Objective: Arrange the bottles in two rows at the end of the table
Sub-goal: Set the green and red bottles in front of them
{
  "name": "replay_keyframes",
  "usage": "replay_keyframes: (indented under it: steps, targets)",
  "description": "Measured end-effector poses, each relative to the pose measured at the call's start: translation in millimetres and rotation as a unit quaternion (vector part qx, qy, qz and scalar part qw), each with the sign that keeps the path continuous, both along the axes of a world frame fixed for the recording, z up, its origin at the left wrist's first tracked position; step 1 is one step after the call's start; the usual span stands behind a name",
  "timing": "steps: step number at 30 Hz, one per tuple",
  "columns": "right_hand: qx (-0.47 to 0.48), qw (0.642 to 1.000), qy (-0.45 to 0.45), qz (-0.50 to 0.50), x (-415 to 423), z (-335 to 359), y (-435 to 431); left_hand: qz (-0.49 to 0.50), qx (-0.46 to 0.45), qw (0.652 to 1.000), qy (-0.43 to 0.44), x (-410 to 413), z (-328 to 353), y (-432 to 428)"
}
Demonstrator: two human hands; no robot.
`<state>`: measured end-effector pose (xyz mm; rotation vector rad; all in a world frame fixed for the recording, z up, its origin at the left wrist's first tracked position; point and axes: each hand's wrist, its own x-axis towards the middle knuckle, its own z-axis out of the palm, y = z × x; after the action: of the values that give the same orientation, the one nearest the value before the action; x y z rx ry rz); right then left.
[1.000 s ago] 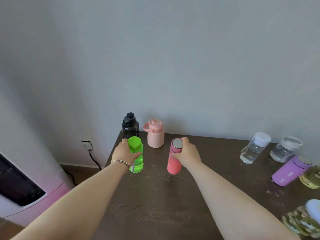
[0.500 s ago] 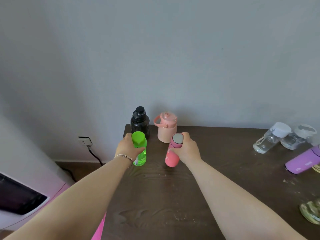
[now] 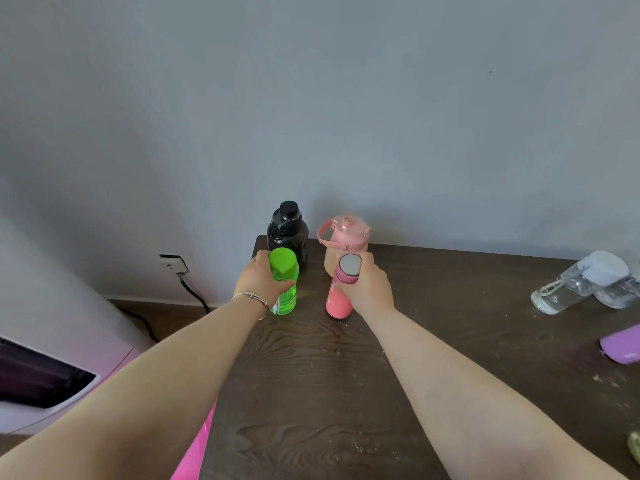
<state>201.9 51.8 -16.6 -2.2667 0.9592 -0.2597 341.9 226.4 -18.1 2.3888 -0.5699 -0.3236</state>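
My left hand (image 3: pixel 260 282) grips a bright green bottle (image 3: pixel 284 284) near its cap, upright on the dark wooden table (image 3: pixel 311 393), just in front of a black bottle (image 3: pixel 287 233). My right hand (image 3: pixel 369 287) holds a coral-red flask (image 3: pixel 341 292) with a silver top, standing in front of a pale pink jug (image 3: pixel 343 239) with a handle. The black bottle and the pink jug stand side by side against the wall at the table's left end.
Two clear bottles with white caps (image 3: pixel 571 285) lie at the far right, a purple flask (image 3: pixel 621 348) lies at the right edge, and a yellowish bottle (image 3: pixel 633 445) peeks in low right. A white and pink appliance (image 3: pixel 52 372) and a wall socket (image 3: pixel 173 263) are left of the table.
Both hands have carried the green bottle and the coral flask farther toward the wall, close behind the black bottle and pink jug. The view has shifted left.
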Motion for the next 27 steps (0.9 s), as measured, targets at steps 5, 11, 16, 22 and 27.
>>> replay_keyframes:
  steps: [5, 11, 16, 22, 27]
  targets:
    - [-0.01, 1.0, -0.002, 0.013, 0, -5, -2, -0.01, -0.001, 1.0, 0.002, 2, -3, -6]
    - [-0.009, 0.999, -0.003, 0.045, -4, -8, -10, -0.009, -0.003, 1.0, 0.001, 5, -4, -12]
    - [-0.005, 0.998, -0.004, 0.057, -7, -9, -12, -0.023, 0.008, 1.0, 0.0, 2, -3, -14]
    - [-0.025, 0.997, 0.018, 0.067, -5, -7, -11, -0.041, 0.017, 0.999, -0.001, -4, -6, -11]
    - [-0.089, 0.989, 0.055, 0.108, -5, 8, -10, -0.055, 0.067, 0.995, -0.046, -6, -1, -8]
